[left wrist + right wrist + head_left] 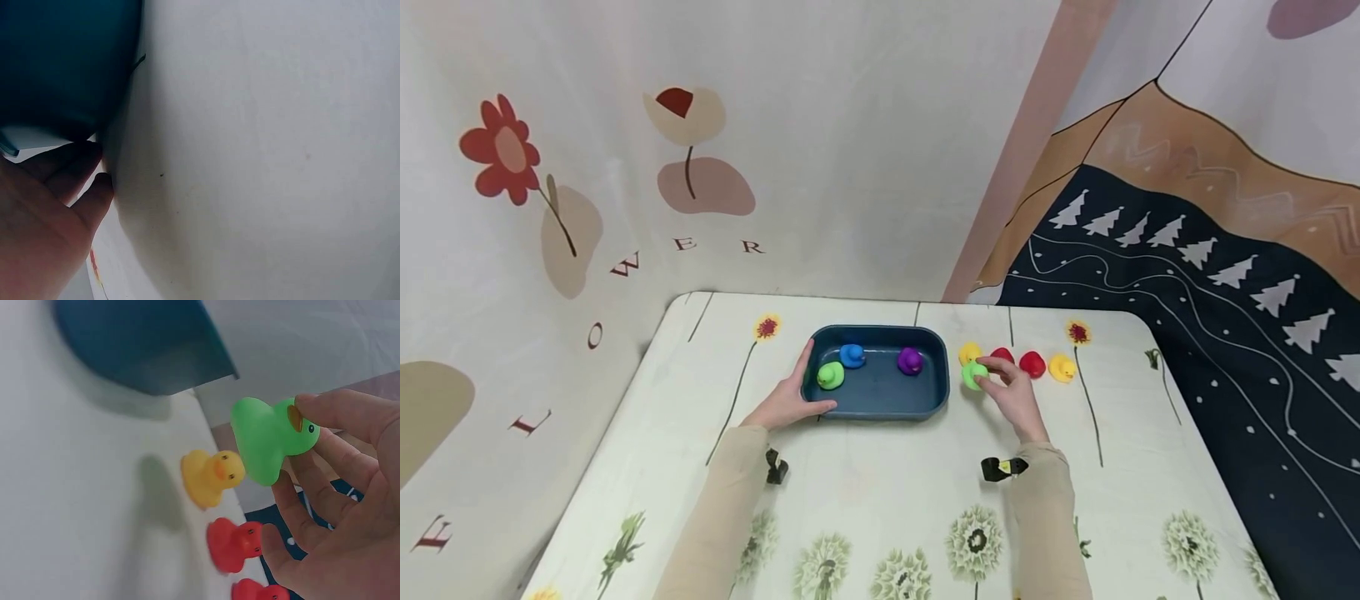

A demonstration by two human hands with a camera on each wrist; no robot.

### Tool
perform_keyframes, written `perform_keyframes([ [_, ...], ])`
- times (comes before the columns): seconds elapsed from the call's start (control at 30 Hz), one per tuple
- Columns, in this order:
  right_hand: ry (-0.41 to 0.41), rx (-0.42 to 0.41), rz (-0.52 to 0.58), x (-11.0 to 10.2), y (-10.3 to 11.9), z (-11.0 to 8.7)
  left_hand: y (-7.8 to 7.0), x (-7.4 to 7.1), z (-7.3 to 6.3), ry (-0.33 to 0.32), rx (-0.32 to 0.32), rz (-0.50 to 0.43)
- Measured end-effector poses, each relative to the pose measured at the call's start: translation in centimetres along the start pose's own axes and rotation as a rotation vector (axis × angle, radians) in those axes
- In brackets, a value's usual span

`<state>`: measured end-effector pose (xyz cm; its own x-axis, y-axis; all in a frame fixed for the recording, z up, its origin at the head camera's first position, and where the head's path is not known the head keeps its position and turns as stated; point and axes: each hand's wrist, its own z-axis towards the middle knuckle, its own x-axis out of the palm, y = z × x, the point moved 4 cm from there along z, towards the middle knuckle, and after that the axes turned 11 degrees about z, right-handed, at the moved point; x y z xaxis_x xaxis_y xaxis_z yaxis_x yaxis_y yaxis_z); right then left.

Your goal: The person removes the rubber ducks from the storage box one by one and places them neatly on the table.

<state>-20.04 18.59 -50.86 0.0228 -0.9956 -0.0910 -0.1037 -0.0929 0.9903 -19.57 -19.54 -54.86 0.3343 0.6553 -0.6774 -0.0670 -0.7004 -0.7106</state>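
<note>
My right hand (1013,398) pinches a green rubber duck (265,434) by its head, between thumb and fingertips. It holds the duck above the table, just right of a dark blue rectangular tray (887,414). Against the tray's left end rests my left hand (786,406), thumb along the near side and fingers spread along the left wall. Inside the tray sit another green duck (831,376), a blue duck (852,356) and a purple duck (910,362). In the left wrist view the fingertips (94,153) meet the tray's outer wall.
Right of the tray stands a row of ducks: a yellow duck (969,352), a partly hidden red duck (1002,356), another red duck (1032,364) and another yellow duck (1062,367). A flower-print cloth (880,483) covers the table; printed curtains (865,150) hang behind.
</note>
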Motion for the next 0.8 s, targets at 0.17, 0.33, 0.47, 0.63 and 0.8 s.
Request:
perform_keyframes([
  [0.17,-0.006,-0.003,-0.067,-0.2,-1.4,0.2,0.0,0.1,0.0,0.001,-0.004,-0.003],
  [0.33,-0.006,0.006,-0.070,-0.1,-2.2,0.4,0.1,0.1,0.0,-0.004,-0.002,-0.004],
  [0.47,-0.022,0.026,-0.071,-0.2,-3.1,0.5,0.2,0.2,0.1,-0.007,0.000,-0.003],
  [0.63,-0.046,0.028,-0.060,-0.1,-3.8,0.6,0.3,0.3,0.1,-0.011,0.003,0.003],
  [0.8,-0.054,0.023,-0.040,0.1,-4.2,0.5,0.0,0.1,0.0,-0.008,-0.004,-0.001],
])
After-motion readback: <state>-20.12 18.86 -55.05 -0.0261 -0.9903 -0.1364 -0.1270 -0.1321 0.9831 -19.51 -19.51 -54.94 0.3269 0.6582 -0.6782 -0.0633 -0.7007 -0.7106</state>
